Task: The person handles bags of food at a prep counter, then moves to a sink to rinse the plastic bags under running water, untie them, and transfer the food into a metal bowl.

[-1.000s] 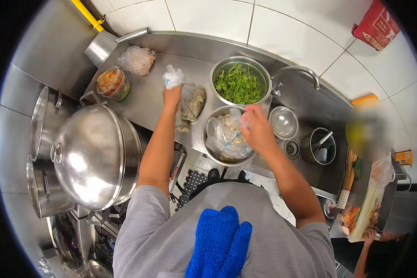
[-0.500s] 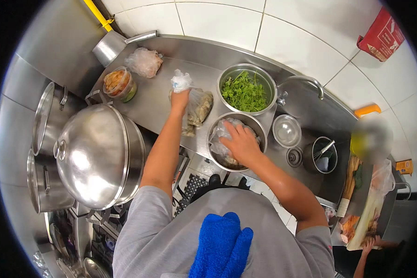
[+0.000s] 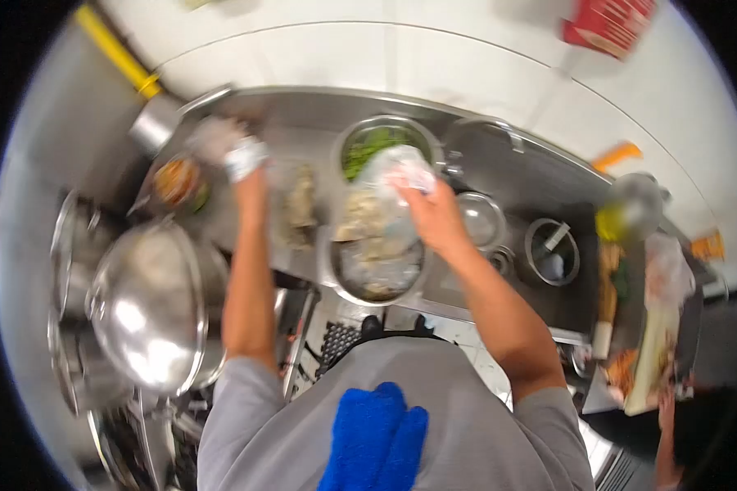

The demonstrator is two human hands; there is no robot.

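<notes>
Bag (image 3: 367, 219) gripped in right hand (image 3: 436, 214) slants lengthwise toward nearer bowl (image 3: 329, 266); left hand (image 3: 250, 177) clenches white plastic (image 3: 244, 156).

1. The scene was brightly and fairly evenly lit, with the wall tiles (image 3: 319, 61) rendered pale.
2. Hard white glare was thrown back by the domed lid (image 3: 151, 307), and softer sheen was spread along the metal surface (image 3: 282, 123).
3. The sink basin (image 3: 458, 282) and the lower right were left darker.
4. Motion blur was shown in the left hand (image 3: 251, 182), the right hand (image 3: 436, 214), the white bundle (image 3: 246, 158) and the clear bag (image 3: 389, 188).
5. The blue cloth (image 3: 377, 442) was rendered more crisply.
6. Straight lines were bowed by wide-angle distortion, and the corners were blacked out.
</notes>
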